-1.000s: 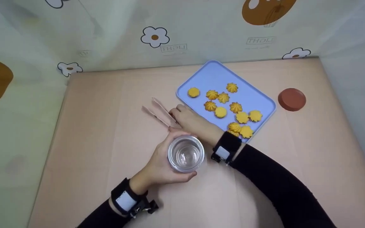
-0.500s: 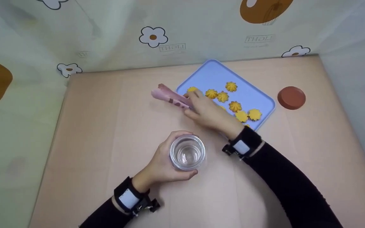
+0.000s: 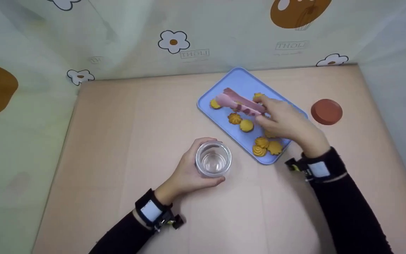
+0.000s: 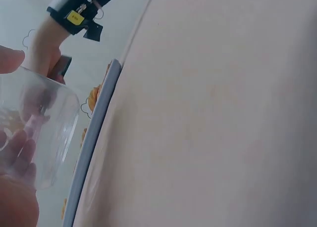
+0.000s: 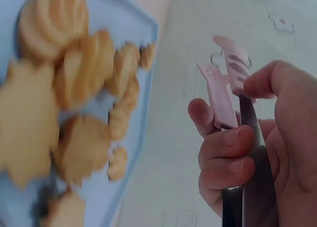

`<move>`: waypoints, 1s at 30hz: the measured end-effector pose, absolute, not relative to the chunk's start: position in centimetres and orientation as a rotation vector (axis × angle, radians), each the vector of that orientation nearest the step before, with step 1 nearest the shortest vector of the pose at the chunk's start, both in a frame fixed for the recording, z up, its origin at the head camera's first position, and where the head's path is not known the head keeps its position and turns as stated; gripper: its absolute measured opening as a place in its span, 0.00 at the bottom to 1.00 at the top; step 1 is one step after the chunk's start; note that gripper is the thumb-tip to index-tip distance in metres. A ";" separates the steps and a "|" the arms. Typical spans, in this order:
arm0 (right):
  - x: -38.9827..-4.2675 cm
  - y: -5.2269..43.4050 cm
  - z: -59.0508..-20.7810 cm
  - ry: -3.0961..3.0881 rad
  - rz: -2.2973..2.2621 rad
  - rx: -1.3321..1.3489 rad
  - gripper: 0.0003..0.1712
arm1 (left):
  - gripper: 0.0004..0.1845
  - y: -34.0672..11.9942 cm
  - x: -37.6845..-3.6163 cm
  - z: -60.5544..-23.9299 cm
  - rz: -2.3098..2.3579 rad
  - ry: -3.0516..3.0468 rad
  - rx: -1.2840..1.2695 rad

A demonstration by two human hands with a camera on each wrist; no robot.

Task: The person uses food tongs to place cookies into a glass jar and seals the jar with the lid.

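Observation:
My left hand [image 3: 189, 173] grips a clear plastic jar [image 3: 213, 163], its mouth facing up, over the table in front of the tray. Nothing shows inside the jar [image 4: 58, 133], whose wall is see-through in the left wrist view. A pair of tongs [image 3: 240, 104] with pink tips is held in my right hand [image 3: 287, 121], over the blue tray [image 3: 240, 76]. The tongs' tips [image 5: 218, 96] stand apart with nothing between them in the right wrist view. Several golden cookies [image 3: 246, 125] lie on the tray; the right hand and tongs hide some from the head view.
A round reddish-brown lid [image 3: 326, 112] lies on the table right of the tray. The pale peach tabletop [image 3: 136, 141] extends left and front. A patterned curtain [image 3: 125, 42] hangs along the back and sides.
My right hand has lifted the tongs off the table and carried them right, over the tray. The left hand with the jar has shifted slightly up and right.

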State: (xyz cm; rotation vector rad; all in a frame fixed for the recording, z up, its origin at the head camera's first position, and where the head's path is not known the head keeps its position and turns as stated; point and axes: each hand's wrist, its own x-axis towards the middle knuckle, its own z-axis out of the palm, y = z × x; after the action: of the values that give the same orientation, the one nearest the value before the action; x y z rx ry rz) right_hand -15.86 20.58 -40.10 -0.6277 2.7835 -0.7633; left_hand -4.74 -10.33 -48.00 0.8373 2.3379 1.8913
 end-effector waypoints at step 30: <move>-14.7 27.9 -38.7 2.781 -0.664 -0.527 0.40 | 0.52 -9.7 -6.3 -49.9 1.952 2.201 0.599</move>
State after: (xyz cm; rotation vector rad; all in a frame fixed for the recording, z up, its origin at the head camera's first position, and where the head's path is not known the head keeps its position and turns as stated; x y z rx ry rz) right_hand -14.66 27.91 -38.67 -0.5268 2.7808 -0.6640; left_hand -6.26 -9.71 -49.93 0.5992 2.2009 1.9517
